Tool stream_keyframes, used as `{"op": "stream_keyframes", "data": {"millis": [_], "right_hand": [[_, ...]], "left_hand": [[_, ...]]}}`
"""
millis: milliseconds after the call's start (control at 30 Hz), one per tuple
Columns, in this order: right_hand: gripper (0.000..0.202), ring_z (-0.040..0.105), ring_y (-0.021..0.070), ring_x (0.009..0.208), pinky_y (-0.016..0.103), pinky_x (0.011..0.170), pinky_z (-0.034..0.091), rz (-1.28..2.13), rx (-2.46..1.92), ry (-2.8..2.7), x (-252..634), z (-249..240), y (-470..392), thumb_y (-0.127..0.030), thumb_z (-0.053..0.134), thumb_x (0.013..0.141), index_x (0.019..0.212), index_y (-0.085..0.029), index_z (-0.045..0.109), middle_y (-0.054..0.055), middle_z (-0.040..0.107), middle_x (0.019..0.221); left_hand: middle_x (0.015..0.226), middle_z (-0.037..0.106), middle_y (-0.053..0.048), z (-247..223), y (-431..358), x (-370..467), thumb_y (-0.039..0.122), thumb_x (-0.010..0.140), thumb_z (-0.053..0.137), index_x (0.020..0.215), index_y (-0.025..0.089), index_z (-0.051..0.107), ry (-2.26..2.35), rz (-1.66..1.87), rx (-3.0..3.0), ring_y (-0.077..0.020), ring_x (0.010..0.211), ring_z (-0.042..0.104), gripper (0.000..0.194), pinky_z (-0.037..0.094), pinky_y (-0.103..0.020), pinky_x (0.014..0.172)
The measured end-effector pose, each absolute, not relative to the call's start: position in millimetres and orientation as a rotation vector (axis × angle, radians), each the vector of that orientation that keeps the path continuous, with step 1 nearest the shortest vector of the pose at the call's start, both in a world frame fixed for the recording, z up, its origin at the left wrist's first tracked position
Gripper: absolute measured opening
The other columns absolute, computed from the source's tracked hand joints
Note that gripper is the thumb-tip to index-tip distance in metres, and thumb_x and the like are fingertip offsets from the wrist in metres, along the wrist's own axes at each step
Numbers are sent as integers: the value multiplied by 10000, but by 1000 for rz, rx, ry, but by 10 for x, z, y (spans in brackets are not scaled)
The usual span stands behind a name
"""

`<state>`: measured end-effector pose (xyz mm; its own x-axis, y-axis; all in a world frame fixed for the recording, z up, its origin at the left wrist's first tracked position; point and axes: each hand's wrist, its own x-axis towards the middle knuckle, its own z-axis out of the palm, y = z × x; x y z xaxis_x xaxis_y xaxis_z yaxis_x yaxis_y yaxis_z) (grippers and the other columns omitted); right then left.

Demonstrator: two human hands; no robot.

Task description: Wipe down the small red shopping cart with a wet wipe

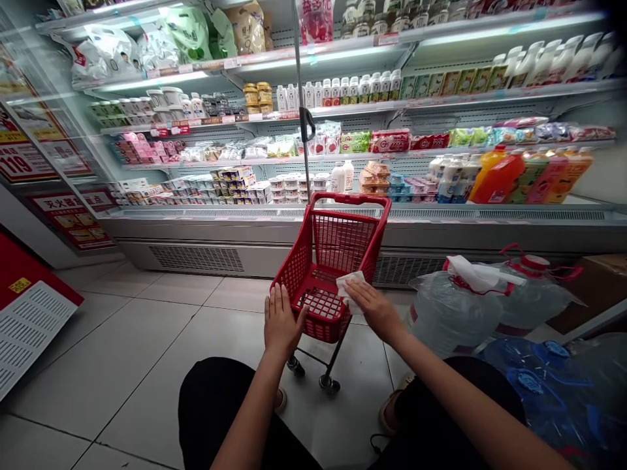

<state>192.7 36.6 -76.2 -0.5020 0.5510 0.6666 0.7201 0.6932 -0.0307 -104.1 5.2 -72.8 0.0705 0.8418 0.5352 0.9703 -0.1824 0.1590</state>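
Observation:
A small red plastic shopping cart (326, 274) stands on the tiled floor between my knees, its basket walls a mesh and its handle on the far side. My left hand (281, 320) lies against the basket's near left corner, fingers stretched out, thumb apart, holding nothing. On the right side of the basket, my right hand (375, 308) presses a folded white wipe (349, 282) to the rim. Its fingers lie over the wipe and partly hide it. Whether the wipe is paper or cloth I cannot tell.
Behind the cart runs a refrigerated display case (206, 254) with shelves of bottles, cups and bags. Large clear water jugs (455, 307) and blue-tinted jugs (543, 378) stand close on my right, near a cardboard box (595, 287). A red and white unit (34, 313) is at left.

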Motion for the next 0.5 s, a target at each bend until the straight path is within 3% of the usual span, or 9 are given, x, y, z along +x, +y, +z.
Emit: {"op": "stream_keyframes", "data": {"millis": [67,133,300,500], "right_hand": [[735,445,208,1495,480,1248,410,-327,-906,-2269,1687,-769,246,-3,367,976,1660,-245,248,68,485,1608],[707,424,204,1508,463,1247,415,-316,-824,-2328,1501,-737,153,-32,385,1001,1662,-237,236,62,483,1610],[671,421,185,1508,451,1250,404,-300,-620,-2463,1537,-588,280,-48,398,1014,1648,-234,282,55,495,1601],[675,482,216,1470,498,1260,382,-362,-888,-2303,2047,-546,704,-39,431,974,1613,-249,386,65,514,1588]], "left_hand": [[1693,234,-265,-768,54,-920,713,1006,364,1614,14,297,-1845,-791,-2084,-388,1590,217,929,260,-610,1270],[1703,237,-236,-794,21,-831,707,1008,367,1623,39,290,-1775,-790,-2147,-362,1601,193,911,258,-584,1280],[1703,256,-210,-753,-38,-943,747,987,379,1647,71,231,-1729,-750,-2219,-325,1592,245,956,254,-545,1290],[1708,256,-180,-672,-8,-1166,699,1011,395,1672,123,165,-1696,-685,-2262,-311,1586,266,906,258,-542,1291]]}}
